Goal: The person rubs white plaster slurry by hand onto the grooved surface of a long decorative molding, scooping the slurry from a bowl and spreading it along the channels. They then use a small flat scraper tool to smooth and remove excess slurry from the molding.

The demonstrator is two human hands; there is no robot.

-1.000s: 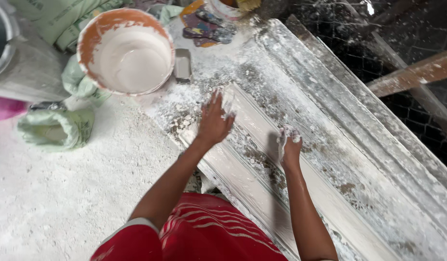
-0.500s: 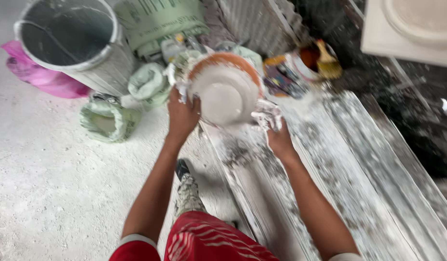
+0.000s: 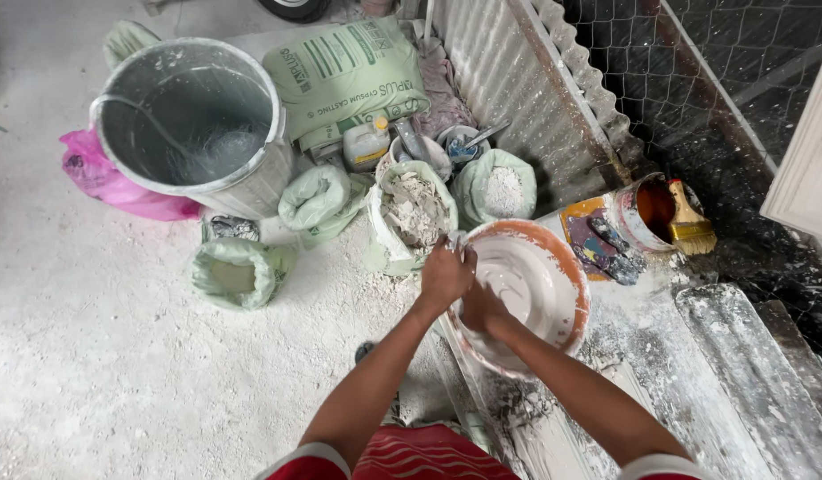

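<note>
The bowl (image 3: 566, 267) under the right hand (image 3: 484, 307) has an orange rim and is white inside, full of white plaster. Just beyond the left hand (image 3: 444, 276) stand pale green sacks (image 3: 411, 209) holding white and grey powder. Further left of that hand is a grey bin (image 3: 193, 124), with a pink bag (image 3: 109, 182) beside it. Beyond the hands lies a light green sack (image 3: 349, 76) with dark green stripes. To the right of the bowl is a can (image 3: 646, 212), orange inside, with a yellow brush (image 3: 689, 218). The sleeves (image 3: 424, 458) are red with thin white stripes.
</note>
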